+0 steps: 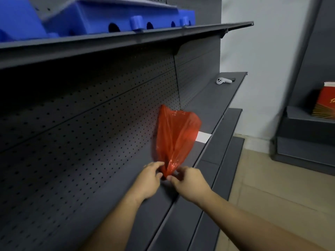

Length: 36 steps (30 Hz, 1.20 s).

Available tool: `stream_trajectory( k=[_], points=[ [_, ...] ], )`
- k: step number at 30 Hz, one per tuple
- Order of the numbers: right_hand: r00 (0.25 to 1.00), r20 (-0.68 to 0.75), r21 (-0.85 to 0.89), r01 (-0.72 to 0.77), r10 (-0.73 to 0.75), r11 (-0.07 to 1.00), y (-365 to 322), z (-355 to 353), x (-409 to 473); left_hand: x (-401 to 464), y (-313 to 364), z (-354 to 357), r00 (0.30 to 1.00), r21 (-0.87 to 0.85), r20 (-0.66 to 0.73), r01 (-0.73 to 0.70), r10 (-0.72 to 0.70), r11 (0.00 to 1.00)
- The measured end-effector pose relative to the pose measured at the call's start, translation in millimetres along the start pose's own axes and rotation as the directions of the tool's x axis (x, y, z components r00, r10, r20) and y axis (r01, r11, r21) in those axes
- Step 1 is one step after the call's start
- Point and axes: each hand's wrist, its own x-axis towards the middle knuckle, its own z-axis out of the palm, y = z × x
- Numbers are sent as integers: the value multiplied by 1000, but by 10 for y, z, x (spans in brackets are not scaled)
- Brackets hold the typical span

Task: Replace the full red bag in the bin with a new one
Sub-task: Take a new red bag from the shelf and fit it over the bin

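Note:
A thin, translucent red plastic bag (175,138) stands up off the grey shelf (199,109), fanning wide at the top and gathered to a point at the bottom. My left hand (151,178) and my right hand (188,183) both pinch that gathered lower end, close together, just above the shelf board. The bag looks limp and holds nothing I can make out. No bin is in view.
A grey perforated back panel (81,133) rises behind the shelf. Blue plastic crates (101,17) sit on the shelf above. A white controller (223,80) and a white card (203,137) lie farther along the shelf. A red box (326,102) rests on a grey unit at right. Tiled floor (281,187) lies below.

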Motion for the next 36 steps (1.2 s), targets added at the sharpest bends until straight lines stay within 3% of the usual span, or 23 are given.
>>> stream_trajectory(
  k=[5,11,18,25,31,36],
  points=[
    [997,-42,53,-66,68,996,23,181,220,191,-80,184,995,241,49,-94,84,966],
    [986,-120,182,-90,113,979,68,251,346,293,-44,187,987,267,59,-162,151,950],
    [969,-220,246,-53,109,968,47,6,324,436,136,-39,964,144,-37,-257,265,956],
    [928,-373,146,54,4,988,-137,-658,276,590,689,-425,899,-61,-208,-404,385,913],
    [801,-588,69,185,-110,980,-467,-1625,105,573,1647,-941,847,-232,-388,-471,363,851],
    [706,-697,25,199,-125,980,-502,-2553,-509,298,2394,-1128,812,-335,-412,-557,413,760]
  ],
)
